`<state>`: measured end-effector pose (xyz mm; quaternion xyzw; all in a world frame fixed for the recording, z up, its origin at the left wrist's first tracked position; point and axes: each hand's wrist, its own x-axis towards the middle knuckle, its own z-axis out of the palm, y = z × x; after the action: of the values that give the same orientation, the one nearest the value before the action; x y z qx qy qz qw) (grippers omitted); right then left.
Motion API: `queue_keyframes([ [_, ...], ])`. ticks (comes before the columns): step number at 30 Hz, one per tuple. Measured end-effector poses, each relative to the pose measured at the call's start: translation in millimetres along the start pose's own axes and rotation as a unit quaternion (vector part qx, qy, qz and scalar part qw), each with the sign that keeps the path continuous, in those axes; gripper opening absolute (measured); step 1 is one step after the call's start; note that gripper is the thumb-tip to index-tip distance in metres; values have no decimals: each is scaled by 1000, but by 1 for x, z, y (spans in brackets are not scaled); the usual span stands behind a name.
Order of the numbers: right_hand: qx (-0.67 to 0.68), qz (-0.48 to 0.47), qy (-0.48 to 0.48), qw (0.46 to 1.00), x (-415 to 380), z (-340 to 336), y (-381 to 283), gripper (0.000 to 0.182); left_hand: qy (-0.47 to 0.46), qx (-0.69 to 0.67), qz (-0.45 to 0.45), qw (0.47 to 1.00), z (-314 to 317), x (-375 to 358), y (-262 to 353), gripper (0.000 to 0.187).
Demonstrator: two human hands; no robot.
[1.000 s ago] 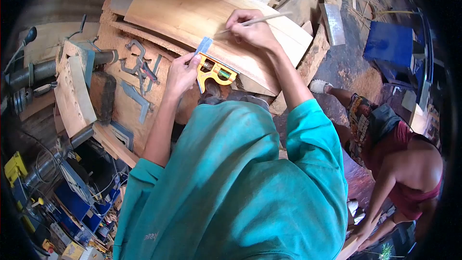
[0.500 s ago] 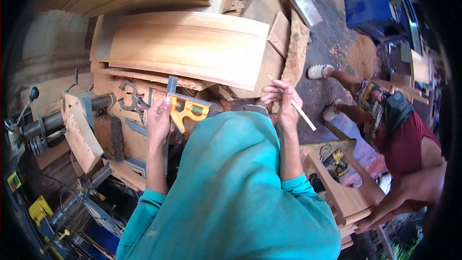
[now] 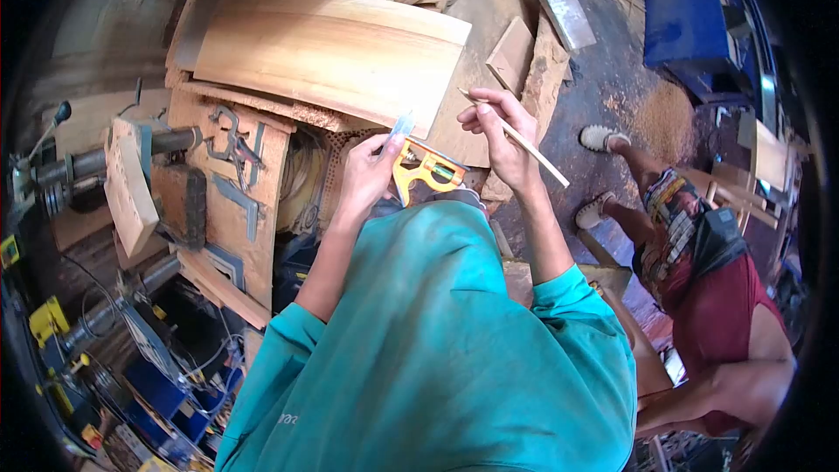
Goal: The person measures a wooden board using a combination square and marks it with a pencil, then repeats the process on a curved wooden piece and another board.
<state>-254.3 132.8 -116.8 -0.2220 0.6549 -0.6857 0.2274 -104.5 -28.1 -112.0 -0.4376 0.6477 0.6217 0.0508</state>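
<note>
My left hand (image 3: 369,171) grips a yellow combination square (image 3: 428,171) by its head, its fingers closed near the short blade. The blade overlaps the near edge of a wide, pale wooden board (image 3: 323,61), close to the board's right end. In my right hand (image 3: 509,135) is a pencil (image 3: 539,160), pinched between thumb and fingers. The pencil's tip points up and left, just to the right of the board's corner.
A clamp (image 3: 232,140) hangs on a wooden panel at left, beside piping. A metal block (image 3: 564,13) lies on a rough slab beyond the board. At right, a co-worker (image 3: 725,297) stands near a blue box (image 3: 690,26) and a sawdust pile (image 3: 662,122).
My left hand has carried the combination square rightward and up to the board's near right edge. My right hand has moved slightly up and left with the pencil.
</note>
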Motion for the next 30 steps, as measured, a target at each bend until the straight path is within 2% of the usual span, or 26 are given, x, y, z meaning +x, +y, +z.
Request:
queue_keyframes([
  [3,-4,19,-13,1000,6,-1,4,26,9,21,-7,1000,9,2,-5,37],
  [5,-52,16,-24,998,10,2,-1,24,0,29,1,1000,11,3,-6,36],
  [10,-65,-10,-44,997,25,3,7,23,-21,12,18,1000,9,2,1,35],
  [13,5,13,-25,1000,24,1,0,27,-21,57,16,998,0,-11,2,34],
  [15,71,13,20,997,15,-4,4,35,30,115,243,963,-9,-13,-8,33],
  [17,96,40,44,994,1,-16,9,39,5,104,209,972,-17,-39,22,32],
  [19,137,77,45,987,-16,-20,5,42,-49,149,120,980,-32,-49,41,33],
  [20,123,75,38,989,-26,-17,5,42,-40,141,182,972,-30,-48,45,35],
  [21,106,72,30,991,-35,-17,4,43,-51,147,193,969,-28,-45,51,35],
  [23,153,89,23,984,-50,-13,-1,42,-50,-24,151,987,-19,-49,76,37],
  [25,286,137,44,947,-63,-12,1,41,-25,-150,221,963,2,-47,101,34],
  [27,282,108,64,951,-75,-17,-2,41,-53,-266,246,931,19,-39,120,32],
  [29,278,83,74,954,-72,-31,-20,42,-23,-252,317,914,38,-33,134,29],
  [30,140,28,60,988,-70,-41,-38,42,-13,-280,305,910,49,-32,138,30],
])
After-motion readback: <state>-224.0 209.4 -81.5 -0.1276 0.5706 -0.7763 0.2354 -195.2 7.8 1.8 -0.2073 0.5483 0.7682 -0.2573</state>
